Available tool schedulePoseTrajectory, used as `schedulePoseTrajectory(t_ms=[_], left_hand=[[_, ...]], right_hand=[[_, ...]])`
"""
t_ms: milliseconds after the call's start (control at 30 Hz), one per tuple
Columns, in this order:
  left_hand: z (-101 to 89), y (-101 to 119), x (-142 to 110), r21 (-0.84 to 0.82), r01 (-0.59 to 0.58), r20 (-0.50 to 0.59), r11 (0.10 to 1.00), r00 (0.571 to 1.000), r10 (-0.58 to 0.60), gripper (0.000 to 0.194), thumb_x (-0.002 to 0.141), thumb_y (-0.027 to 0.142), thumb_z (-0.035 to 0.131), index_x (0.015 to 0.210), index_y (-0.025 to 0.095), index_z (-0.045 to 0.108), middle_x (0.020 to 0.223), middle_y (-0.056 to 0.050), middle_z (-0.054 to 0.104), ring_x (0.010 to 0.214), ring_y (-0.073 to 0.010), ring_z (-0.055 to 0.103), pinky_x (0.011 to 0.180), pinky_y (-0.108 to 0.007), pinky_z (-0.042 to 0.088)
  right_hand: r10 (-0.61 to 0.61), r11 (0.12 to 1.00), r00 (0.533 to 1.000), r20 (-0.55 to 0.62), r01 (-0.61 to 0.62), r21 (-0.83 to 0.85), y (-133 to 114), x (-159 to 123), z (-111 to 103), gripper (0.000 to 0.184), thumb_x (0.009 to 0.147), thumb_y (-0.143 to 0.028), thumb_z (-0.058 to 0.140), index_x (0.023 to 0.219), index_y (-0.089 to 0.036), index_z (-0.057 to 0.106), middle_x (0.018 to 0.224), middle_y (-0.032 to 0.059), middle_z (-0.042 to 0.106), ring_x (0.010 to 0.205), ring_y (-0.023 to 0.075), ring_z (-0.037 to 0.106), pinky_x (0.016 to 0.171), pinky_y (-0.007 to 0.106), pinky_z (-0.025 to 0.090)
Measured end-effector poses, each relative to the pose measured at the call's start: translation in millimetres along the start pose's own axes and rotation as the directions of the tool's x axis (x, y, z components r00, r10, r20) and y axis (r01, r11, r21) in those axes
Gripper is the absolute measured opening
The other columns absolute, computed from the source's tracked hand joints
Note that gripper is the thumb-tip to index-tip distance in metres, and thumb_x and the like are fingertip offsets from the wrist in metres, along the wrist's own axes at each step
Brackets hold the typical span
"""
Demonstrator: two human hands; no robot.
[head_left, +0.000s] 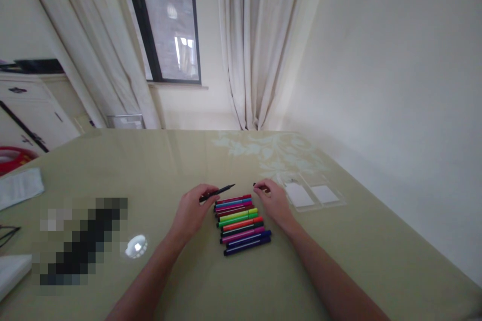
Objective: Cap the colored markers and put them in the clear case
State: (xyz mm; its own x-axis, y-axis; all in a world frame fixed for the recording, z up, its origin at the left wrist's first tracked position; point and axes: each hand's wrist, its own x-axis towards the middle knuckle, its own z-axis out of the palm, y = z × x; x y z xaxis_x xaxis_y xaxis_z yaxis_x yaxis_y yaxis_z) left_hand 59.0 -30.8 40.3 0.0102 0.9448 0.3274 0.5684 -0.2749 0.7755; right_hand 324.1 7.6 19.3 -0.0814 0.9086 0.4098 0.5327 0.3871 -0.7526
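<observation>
My left hand (190, 211) is closed around a black marker (224, 190), whose bare tip points right and slightly up. To the right, across a gap, my right hand (274, 201) pinches a small dark marker cap (255, 185), partly hidden by the fingers. Between and below my hands lies a row of colored markers (241, 225) with their caps on, in red, blue, pink, green, orange, purple and navy. They lie side by side, roughly parallel, on the table (188, 281). Just right of my right hand rests an open clear plastic case (341, 203) with white inserts.
A round shiny spot (136, 246) shows left of my left arm, near a pixelated dark area. A pale cloth (22, 188) and a white object (13, 271) lie at the left edge. A wall (406, 110) borders the table's right side; curtains (252, 35) hang behind it.
</observation>
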Motion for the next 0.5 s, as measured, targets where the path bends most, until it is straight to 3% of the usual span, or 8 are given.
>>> schedulePoseTrajectory(t_ms=[133,500], left_hand=[[3.2,10,-4,-0.01,-0.07,-0.003,0.998,0.998,0.07,0.017,0.088,0.036,0.066,0.095,0.024,0.075,0.093,-0.004,0.078,0.084,-0.0217,0.071,0.079,-0.035,0.058],[5.0,14,-8,-0.002,-0.107,0.041,0.994,0.993,0.107,0.014,0.089,0.031,0.066,0.097,0.025,0.076,0.094,-0.003,0.077,0.086,-0.0207,0.069,0.081,-0.034,0.056]], right_hand=[[0.022,0.971,1.0,-0.001,-0.021,0.237,-13,-2,-7,0.02,0.087,-0.037,0.073,0.099,-0.021,0.072,0.095,0.0068,0.077,0.086,0.0215,0.071,0.08,0.035,0.056],[-0.004,0.946,0.995,0.097,-0.028,0.323,-30,-9,-8,0.015,0.088,-0.034,0.073,0.096,-0.023,0.079,0.095,0.0057,0.079,0.088,0.0229,0.074,0.085,0.037,0.058]])
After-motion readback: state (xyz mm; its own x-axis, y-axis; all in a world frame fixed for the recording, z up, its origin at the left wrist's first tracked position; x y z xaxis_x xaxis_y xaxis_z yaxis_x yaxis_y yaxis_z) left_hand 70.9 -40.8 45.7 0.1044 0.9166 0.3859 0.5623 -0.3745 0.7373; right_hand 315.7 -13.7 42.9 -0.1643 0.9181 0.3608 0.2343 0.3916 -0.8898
